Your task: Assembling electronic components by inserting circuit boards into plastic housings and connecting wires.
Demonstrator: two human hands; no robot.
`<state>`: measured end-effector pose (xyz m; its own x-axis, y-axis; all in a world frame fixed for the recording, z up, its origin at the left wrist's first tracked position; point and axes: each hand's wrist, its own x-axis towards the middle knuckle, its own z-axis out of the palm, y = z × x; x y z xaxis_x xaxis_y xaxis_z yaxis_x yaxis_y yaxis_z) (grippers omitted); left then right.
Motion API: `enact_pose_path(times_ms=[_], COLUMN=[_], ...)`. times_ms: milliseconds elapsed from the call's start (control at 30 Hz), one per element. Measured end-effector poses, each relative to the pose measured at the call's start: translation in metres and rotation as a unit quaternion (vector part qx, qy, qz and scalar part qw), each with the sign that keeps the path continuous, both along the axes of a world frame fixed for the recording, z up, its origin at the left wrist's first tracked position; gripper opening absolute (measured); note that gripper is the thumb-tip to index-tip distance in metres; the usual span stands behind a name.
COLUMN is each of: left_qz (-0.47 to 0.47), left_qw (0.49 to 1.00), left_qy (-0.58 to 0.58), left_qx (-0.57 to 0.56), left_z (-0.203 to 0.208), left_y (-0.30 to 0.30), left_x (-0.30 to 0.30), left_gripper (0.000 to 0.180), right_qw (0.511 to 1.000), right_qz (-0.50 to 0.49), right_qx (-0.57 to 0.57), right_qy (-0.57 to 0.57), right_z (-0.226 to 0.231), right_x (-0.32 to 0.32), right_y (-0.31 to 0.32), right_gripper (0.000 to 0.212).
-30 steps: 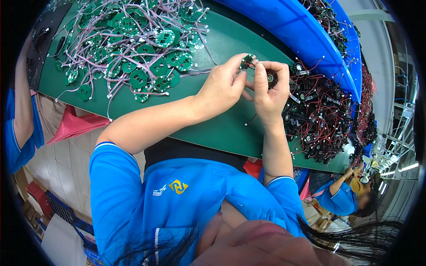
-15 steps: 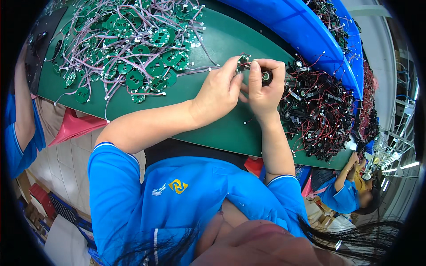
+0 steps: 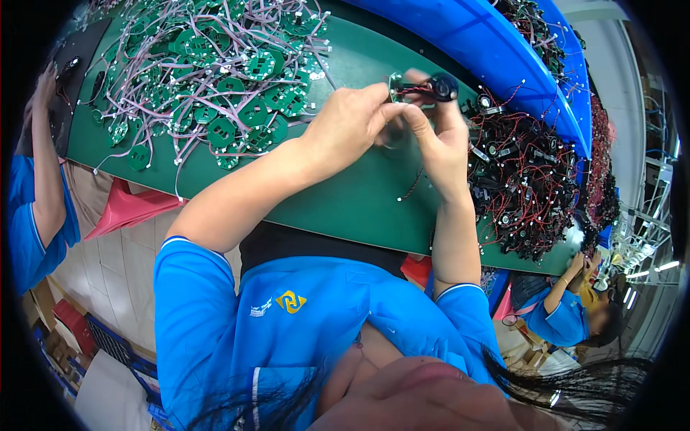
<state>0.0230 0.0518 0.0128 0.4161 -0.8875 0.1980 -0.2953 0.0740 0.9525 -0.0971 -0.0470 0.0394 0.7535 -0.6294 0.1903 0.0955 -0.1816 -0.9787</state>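
Note:
My left hand (image 3: 348, 121) is closed, pinching a small green circuit board (image 3: 394, 86) on edge between its fingertips. My right hand (image 3: 444, 140) is curled round a small round black part (image 3: 444, 87), with some fingers blurred by motion. Red and black wires (image 3: 415, 90) stretch between the board and the black part. Both hands are close together above the green tabletop (image 3: 345, 194). Fingers hide where the wires meet the board. Below the right hand, a thin dark red lead (image 3: 412, 185) with a white plug hangs down.
To the left lies a heap of green circuit boards (image 3: 223, 131) with pinkish-grey cables. A pile of black parts with red wires (image 3: 514, 187) is on the right, beside a long blue bin (image 3: 474, 43). Co-workers' arms (image 3: 47, 158) show at far left and far right.
The black part has turned and risen slightly in my right hand, its wires now stretched toward the board. My left hand has shifted slightly, and its trailing cable no longer shows.

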Motion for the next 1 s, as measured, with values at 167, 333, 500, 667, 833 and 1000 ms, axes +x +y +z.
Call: enact_pose_path(times_ms=[167,333,500,667,833,1000], left_qz=[0.036,0.069,0.023,-0.097,-0.174,-0.096], left_qw=[0.971,0.913,0.896,0.973,0.966,0.972], left_qy=[-0.228,-0.397,-0.419,-0.201,0.082,0.166], left_qx=[0.054,-0.071,-0.144,0.060,0.172,0.135], left_z=[0.005,-0.005,-0.010,0.006,0.028,0.017], left_y=[0.003,-0.003,-0.007,0.005,0.005,-0.001], left_x=[0.005,0.009,0.016,0.020,0.025,0.028], left_gripper=[0.013,0.022,0.022,0.022,0.020,0.024], right_qw=[0.993,0.989,0.983,0.988,0.978,0.951], right_qz=[0.046,0.045,0.053,0.075,0.071,0.036], right_qx=[0.064,0.100,0.111,0.035,-0.114,-0.262], right_qy=[0.092,0.095,0.138,0.129,0.160,0.158], right_z=[-0.007,-0.006,-0.007,0.003,0.013,0.012], right_x=[-0.004,-0.003,-0.011,-0.018,-0.019,-0.017], right_y=[-0.006,-0.004,-0.012,-0.019,-0.019,-0.019], right_gripper=[0.032,0.029,0.026,0.022,0.018,0.016])
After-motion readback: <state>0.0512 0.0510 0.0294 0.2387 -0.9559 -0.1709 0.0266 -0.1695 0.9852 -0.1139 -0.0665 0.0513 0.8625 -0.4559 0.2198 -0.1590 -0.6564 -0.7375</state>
